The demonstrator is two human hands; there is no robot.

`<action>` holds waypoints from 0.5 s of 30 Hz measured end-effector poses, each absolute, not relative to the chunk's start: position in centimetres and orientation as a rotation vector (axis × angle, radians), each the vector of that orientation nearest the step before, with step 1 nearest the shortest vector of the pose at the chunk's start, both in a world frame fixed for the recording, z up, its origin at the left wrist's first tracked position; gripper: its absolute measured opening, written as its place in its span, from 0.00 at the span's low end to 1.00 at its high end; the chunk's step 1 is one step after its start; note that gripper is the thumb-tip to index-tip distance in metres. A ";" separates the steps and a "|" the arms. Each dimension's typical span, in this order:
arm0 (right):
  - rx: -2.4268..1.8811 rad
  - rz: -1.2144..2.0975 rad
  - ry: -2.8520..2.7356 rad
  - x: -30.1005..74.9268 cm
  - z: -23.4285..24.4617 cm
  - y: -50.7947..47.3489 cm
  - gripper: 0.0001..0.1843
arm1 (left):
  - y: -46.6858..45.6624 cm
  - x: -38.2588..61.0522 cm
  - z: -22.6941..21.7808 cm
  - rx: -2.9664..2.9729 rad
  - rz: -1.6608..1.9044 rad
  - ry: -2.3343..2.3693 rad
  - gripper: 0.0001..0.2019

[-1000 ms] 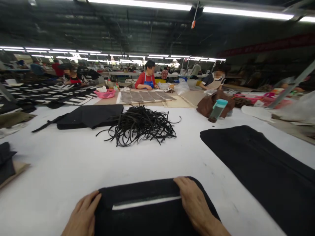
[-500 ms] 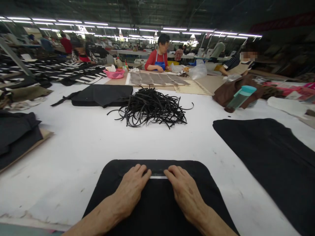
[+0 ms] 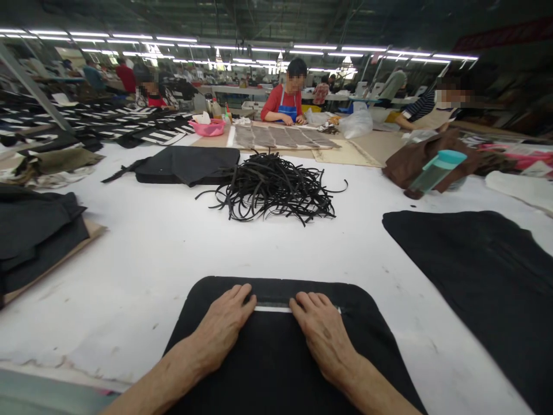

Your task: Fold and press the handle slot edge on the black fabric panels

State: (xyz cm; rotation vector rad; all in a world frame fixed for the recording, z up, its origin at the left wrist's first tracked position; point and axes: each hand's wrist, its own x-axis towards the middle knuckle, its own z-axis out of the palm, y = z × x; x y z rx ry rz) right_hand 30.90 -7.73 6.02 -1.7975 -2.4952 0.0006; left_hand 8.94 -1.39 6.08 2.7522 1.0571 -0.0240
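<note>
A black fabric panel [image 3: 272, 357] with rounded far corners lies in front of me. Near its far edge runs a narrow dark band with a white strip [image 3: 273, 309] along its near side. My left hand [image 3: 228, 316] is closed at the left part of this band, fingers bent and bunched against the fabric. At the right part, my right hand [image 3: 320, 321] is closed in the same way, thumb close to the fingers. The stretch of white strip between the hands is exposed, and a small white bit shows beside my right hand. My fingertips partly hide what they grip.
Beyond the panel lies a heap of black strips [image 3: 276, 187] beside a stack of black pieces [image 3: 185, 165]. More black fabric lies at the right [image 3: 470, 271] and left [image 3: 38, 230]. A bottle with a turquoise lid [image 3: 436, 173] leans at the back right. Co-workers sit farther back.
My left hand has shifted left along the band, baring more of the white strip. My right hand stays near its place. The view has turned slightly left.
</note>
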 end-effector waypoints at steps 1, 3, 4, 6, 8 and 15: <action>-1.808 0.015 -2.484 30.9 6.1 -7.8 0.11 | -1.3 8.4 6.2 2.733 0.020 1.071 0.22; -1.850 0.036 -2.434 30.8 6.3 -7.7 0.10 | -1.1 7.3 6.3 2.702 0.125 1.121 0.19; -1.872 0.036 -2.403 30.8 6.4 -7.7 0.11 | -1.2 6.9 6.3 2.694 0.190 1.139 0.18; -1.899 0.008 -2.352 30.7 6.4 -7.6 0.11 | -1.4 6.4 6.4 2.687 0.319 1.136 0.17; -1.901 -0.029 -2.334 30.4 6.5 -7.4 0.10 | -1.8 6.1 6.4 2.673 0.378 1.085 0.15; -1.877 -0.036 -2.328 28.3 7.0 -6.4 0.08 | -0.9 5.2 6.1 2.477 0.408 1.152 0.14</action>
